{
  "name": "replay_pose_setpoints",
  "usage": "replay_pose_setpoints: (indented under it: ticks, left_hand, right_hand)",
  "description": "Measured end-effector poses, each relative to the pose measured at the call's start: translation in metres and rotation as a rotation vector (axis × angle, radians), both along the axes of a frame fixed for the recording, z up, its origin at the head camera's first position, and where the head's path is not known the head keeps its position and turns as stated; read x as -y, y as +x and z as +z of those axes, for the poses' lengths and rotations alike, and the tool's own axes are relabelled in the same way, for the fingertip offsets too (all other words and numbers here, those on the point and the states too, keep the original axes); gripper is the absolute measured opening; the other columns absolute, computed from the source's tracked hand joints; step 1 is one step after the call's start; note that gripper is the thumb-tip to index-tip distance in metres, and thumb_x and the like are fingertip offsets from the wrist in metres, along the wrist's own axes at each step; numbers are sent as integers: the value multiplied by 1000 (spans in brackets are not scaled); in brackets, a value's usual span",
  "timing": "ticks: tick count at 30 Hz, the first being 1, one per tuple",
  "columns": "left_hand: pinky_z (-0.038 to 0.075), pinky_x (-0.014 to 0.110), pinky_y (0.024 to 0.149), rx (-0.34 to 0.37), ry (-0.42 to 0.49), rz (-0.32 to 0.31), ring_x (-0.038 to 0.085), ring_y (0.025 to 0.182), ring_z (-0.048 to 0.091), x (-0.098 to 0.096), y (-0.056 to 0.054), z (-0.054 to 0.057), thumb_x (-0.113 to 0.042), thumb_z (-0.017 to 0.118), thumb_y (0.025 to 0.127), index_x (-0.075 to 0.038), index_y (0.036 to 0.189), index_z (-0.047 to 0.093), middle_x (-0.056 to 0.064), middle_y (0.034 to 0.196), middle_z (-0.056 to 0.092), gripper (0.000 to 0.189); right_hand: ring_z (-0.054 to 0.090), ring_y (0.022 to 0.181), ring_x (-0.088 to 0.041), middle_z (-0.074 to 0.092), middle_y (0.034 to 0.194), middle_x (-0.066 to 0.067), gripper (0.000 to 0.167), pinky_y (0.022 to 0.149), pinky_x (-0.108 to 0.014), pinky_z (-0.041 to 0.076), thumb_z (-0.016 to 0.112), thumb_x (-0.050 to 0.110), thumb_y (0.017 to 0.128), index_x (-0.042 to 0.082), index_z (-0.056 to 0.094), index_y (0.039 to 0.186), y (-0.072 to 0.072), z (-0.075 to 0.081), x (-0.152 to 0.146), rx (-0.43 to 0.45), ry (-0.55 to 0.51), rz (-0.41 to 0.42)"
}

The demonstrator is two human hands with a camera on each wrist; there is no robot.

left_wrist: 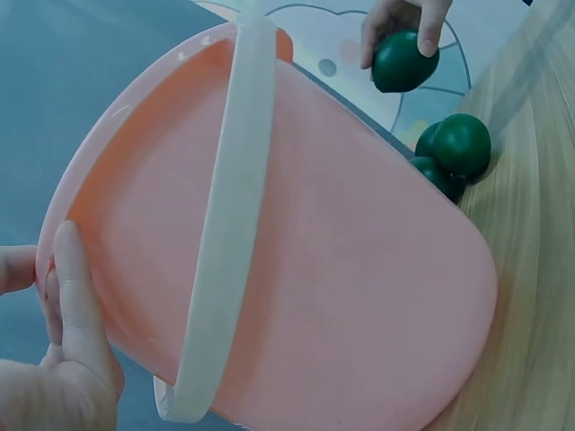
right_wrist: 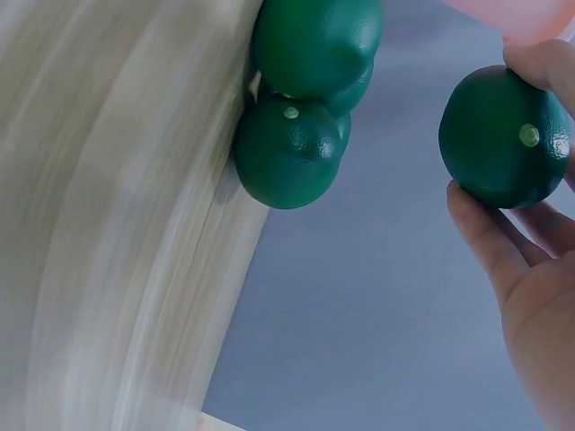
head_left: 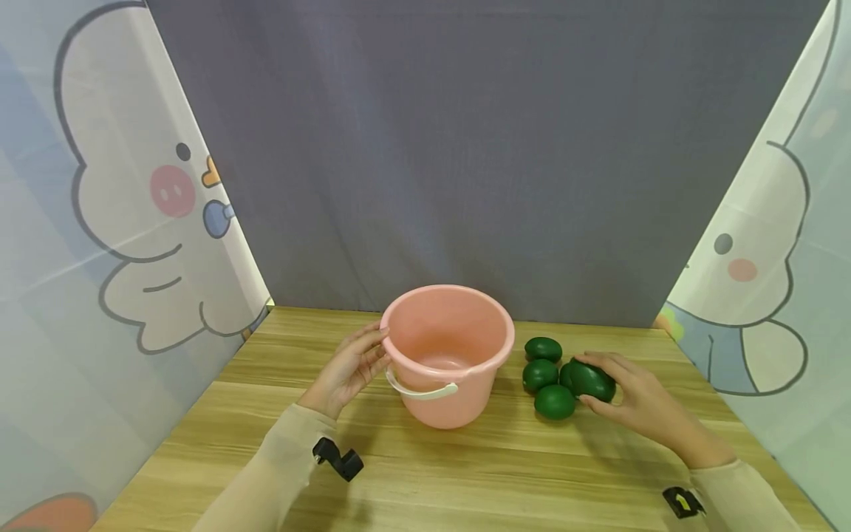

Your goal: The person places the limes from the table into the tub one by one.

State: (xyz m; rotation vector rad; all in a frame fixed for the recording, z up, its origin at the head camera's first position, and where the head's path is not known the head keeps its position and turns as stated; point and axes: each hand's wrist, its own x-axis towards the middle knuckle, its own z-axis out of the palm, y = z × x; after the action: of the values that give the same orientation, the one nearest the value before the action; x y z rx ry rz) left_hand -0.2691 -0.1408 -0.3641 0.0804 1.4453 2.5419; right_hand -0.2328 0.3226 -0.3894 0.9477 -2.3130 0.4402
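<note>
A pink bucket stands upright on the wooden table, its white handle hanging down at the front. At the bucket's left side, my left hand holds the rim, with fingers against the wall just under it. My right hand grips a dark green, glossy avocado between thumb and fingertips. In the right wrist view this avocado shows a pale stem spot. Several more avocados, including a front one and a back one, lie grouped between the bucket and my right hand.
A grey cloth hangs behind the table. Light curtains with cartoon animals flank it, one on the left and one on the right. Inside the bucket, the bottom shows bare and pink.
</note>
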Motion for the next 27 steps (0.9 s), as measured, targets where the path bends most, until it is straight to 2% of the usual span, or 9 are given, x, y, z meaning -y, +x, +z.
replay_pose_setpoints:
  ticks: [9,16,27]
  left_hand:
    - [58,14,64,-14,10,41,8,73,59,-4,1,-1,-8,57,102,1,136,48,3,92,60,37]
    - [58,14,63,-17,22,47,7,72,57,-4,-1,-3,-7,57,102,-1,134,50,3,91,59,33]
    - [58,14,64,-19,14,34,7,72,58,-4,-1,-4,-8,57,101,-1,132,50,2,92,60,33]
  right_hand:
    - [63,107,-24,64,126,-11,73,85,-6,50,93,13,64,8,63,131,0,5,6,-10,-10,-10]
    - [63,108,-28,64,126,-14,75,87,-6,49,93,11,64,8,63,132,-2,7,10,-13,-24,0]
    - [62,111,-27,63,128,-12,74,96,-4,41,93,11,65,7,62,133,-1,13,15,-11,-30,11]
